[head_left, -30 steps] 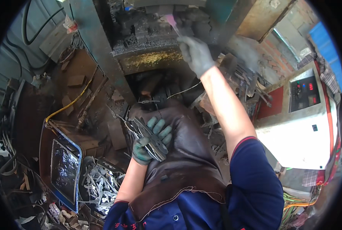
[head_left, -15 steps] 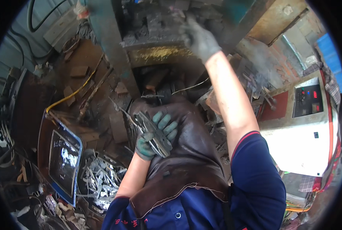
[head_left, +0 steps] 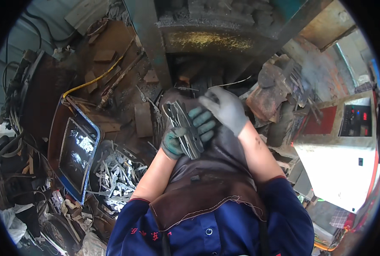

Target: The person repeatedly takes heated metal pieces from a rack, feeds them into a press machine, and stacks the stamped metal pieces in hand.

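My left hand (head_left: 189,134), in a green-and-grey work glove, is closed round a stack of long, flat dark metal pieces (head_left: 185,130) above my lap. Its thumb lies over the stack and its fingers show past the far side. My right hand (head_left: 228,110), in a pale grey glove, hovers just to the right of the stack. Its fingers are half bent, with a gap between thumb and forefinger and nothing visible in it. A brown leather apron (head_left: 220,155) covers my lap beneath both hands.
A sooty metal frame (head_left: 153,51) with a ledge of dark blocks (head_left: 224,15) stands ahead. Left lie a blue-rimmed tray (head_left: 97,132) and a heap of similar shiny metal pieces (head_left: 115,175). To the right are a white control cabinet (head_left: 333,166) and stacked bricks (head_left: 266,102).
My right hand has come back from the sooty ledge ahead to beside the stack. The left hand keeps its hold on the metal pieces, and the whole view has shifted.
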The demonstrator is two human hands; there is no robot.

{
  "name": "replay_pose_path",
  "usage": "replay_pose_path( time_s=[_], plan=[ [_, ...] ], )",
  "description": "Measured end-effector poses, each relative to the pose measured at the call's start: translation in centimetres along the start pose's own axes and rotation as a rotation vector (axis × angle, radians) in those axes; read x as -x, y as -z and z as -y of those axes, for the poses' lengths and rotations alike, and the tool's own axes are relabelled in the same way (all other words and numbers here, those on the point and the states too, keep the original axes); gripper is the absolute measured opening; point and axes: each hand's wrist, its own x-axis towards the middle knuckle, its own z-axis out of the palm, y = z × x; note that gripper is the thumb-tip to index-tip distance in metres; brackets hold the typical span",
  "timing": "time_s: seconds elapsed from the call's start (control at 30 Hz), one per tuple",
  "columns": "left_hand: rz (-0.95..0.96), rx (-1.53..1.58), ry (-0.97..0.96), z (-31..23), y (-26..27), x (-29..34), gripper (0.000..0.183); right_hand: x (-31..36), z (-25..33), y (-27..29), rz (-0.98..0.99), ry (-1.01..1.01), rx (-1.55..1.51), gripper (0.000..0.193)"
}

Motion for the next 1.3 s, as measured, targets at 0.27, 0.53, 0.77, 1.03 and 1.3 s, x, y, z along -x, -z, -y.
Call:
replay_pose_path(
  time_s=[0.27,0.53,0.77,1.03,1.3],
  plan=[
    [0.075,0.074,0.192,0.0,0.5,0.3,0.090,-3.3,-2.4,-3.4,0.404,0.091,0.005,0.039],
    [0.009,-0.075,0.171,0.3,-1.9,-0.3,0.074,4.3,-11.7,5.8,-0.376,-0.295,-1.266,0.020],
    [0.055,0.021,0.156,0.3,0.8,0.1,0.084,9.6,-20.7,5.4,-0.928,-0.275,-1.583,0.022],
    [0.044,-0.007,0.158,0.5,0.4,-0.4,0.083,0.6,-21.7,10.4,-1.100,-0.198,-1.527,0.025],
    [0.037,-0.032,0.151,0.4,0.1,-0.7,0.079,-3.2,-16.3,8.2,-0.713,-0.246,-1.756,0.019]
  ],
)
